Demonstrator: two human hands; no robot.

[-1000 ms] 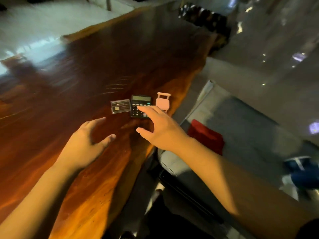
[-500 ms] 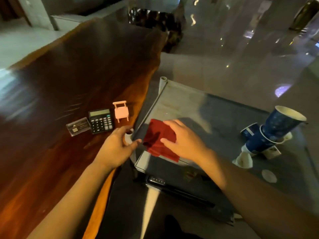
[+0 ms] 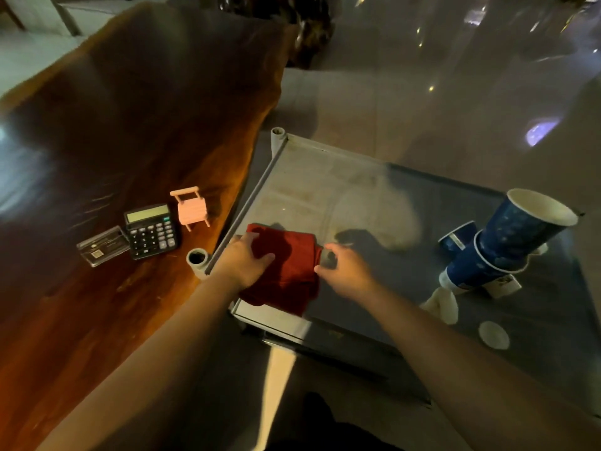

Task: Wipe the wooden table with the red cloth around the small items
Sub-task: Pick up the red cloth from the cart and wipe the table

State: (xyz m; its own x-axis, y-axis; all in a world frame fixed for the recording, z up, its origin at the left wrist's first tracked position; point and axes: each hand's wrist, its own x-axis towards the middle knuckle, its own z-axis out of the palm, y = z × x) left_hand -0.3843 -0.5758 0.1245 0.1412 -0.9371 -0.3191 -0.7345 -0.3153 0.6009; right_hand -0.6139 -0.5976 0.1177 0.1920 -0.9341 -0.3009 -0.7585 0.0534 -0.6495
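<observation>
The red cloth (image 3: pixel 292 271) lies folded on the grey top of a low rack (image 3: pixel 357 196) to the right of the wooden table (image 3: pixel 146 125). My left hand (image 3: pixel 244 263) rests on the cloth's left part, fingers curled over its far corner and thumb pressed on it. My right hand (image 3: pixel 349 271) is at the cloth's right edge, index finger and thumb apart, just touching the edge. Near the table's right edge sit a clear card case (image 3: pixel 103 245), a black calculator (image 3: pixel 151 231) and a small pink toy chair (image 3: pixel 192 208).
Blue paper cups (image 3: pixel 507 242) lie stacked and tipped at the rack's right side, with white scraps (image 3: pixel 493 335) near them. A rack post (image 3: pixel 196 258) stands against the table's edge. Pale floor lies beyond.
My view swung right from the table to the rack. My right hand went onto the cloth, then slid to its right edge, while my left hand left the table and came onto the cloth.
</observation>
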